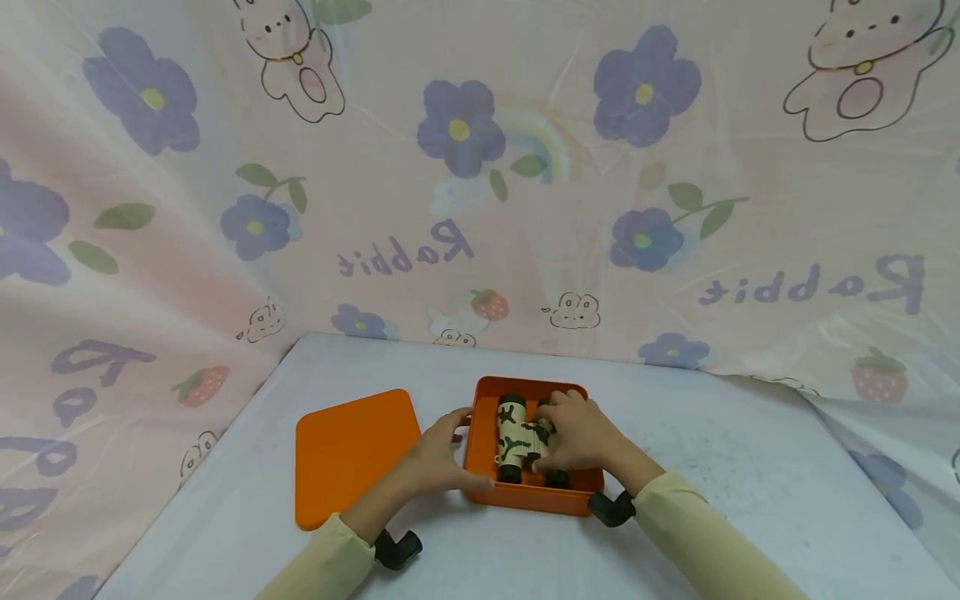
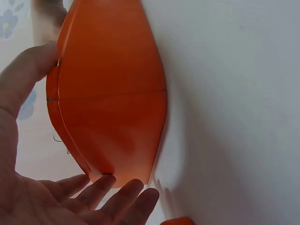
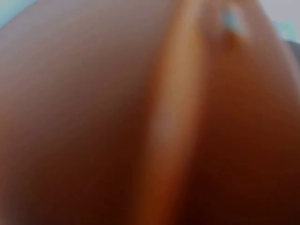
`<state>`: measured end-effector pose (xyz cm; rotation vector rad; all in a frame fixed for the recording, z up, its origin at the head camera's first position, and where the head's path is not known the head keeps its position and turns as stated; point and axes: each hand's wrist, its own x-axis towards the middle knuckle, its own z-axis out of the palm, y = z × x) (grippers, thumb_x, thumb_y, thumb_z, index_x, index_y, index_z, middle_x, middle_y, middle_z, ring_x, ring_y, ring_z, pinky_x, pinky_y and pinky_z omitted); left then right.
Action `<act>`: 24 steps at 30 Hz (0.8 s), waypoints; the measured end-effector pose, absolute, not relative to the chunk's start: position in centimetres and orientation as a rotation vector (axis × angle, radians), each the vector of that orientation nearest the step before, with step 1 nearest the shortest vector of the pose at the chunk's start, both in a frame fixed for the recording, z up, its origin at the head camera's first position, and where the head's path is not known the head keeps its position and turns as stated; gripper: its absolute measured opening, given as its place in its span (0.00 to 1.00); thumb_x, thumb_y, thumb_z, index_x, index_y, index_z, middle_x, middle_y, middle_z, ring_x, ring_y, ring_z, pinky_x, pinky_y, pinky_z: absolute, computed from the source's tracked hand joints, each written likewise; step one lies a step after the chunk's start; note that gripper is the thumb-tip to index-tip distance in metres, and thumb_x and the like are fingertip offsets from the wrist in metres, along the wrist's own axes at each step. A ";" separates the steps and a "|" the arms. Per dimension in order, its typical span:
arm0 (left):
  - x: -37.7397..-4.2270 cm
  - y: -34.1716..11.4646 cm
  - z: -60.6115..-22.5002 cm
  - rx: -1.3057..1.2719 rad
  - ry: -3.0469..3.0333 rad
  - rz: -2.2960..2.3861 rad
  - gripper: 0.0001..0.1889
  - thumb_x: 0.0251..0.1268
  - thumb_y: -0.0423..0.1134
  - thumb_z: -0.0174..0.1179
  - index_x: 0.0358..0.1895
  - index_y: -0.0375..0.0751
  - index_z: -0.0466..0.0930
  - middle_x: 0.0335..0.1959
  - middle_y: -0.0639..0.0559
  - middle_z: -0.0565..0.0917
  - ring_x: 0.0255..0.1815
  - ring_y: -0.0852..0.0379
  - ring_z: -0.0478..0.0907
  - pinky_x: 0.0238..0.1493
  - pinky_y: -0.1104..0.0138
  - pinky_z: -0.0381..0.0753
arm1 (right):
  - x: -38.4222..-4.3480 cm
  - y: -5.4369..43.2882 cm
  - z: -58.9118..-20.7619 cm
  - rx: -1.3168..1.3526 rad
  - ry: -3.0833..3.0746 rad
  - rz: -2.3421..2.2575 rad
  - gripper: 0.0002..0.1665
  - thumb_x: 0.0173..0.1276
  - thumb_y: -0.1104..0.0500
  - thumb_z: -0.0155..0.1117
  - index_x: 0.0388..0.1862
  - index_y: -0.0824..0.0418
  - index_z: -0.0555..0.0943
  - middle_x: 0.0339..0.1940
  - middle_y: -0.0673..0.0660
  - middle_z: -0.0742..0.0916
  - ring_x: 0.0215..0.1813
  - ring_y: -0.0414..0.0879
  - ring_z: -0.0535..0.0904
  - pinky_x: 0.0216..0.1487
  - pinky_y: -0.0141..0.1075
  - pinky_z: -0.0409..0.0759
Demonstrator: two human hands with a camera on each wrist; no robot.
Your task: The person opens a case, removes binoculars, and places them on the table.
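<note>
A pair of camouflage-patterned binoculars (image 1: 514, 437) with black ends lies inside an open orange box (image 1: 525, 498). My right hand (image 1: 581, 432) reaches into the box from the right and grips the right barrel, covering much of it. At the box's left side is my left hand (image 1: 442, 457), its thumb near the front corner and its fingers toward the back. In the left wrist view, that hand (image 2: 42, 187) spans the side of the box (image 2: 112, 93), fingers spread and fairly straight. The right wrist view is a blur, with an orange edge (image 3: 173, 122) close to the camera.
A flat orange lid (image 1: 348, 454) lies on the white table (image 1: 720, 450) left of the box. Behind the table and along its left hangs a patterned curtain (image 1: 525, 233) with flowers and rabbits. Black wrist mounts (image 1: 397, 550) stick out beneath both wrists.
</note>
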<state>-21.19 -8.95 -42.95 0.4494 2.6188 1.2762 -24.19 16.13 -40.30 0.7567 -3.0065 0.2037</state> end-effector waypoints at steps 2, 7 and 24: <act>-21.2 -8.9 -42.9 0.450 2.610 1.285 0.57 0.37 0.55 0.78 0.74 0.47 0.55 0.70 0.46 0.67 0.65 0.42 0.72 0.60 0.46 0.76 | -24.2 16.1 -40.3 0.766 -3.000 0.195 0.41 0.38 0.33 0.78 0.51 0.51 0.84 0.39 0.50 0.80 0.42 0.45 0.71 0.43 0.44 0.76; -21.2 -8.9 -42.6 0.431 2.591 1.293 0.58 0.35 0.55 0.78 0.74 0.45 0.55 0.70 0.46 0.67 0.65 0.42 0.71 0.60 0.45 0.76 | -24.3 16.1 -40.5 0.780 -2.987 0.179 0.42 0.37 0.32 0.79 0.51 0.52 0.84 0.38 0.50 0.80 0.41 0.44 0.70 0.41 0.42 0.74; -21.3 -8.7 -42.6 0.422 2.589 1.285 0.58 0.35 0.52 0.79 0.73 0.43 0.56 0.70 0.44 0.67 0.64 0.40 0.71 0.60 0.44 0.75 | -24.3 16.1 -41.1 0.704 -3.058 0.331 0.40 0.42 0.37 0.79 0.54 0.53 0.82 0.50 0.52 0.85 0.53 0.52 0.78 0.55 0.49 0.79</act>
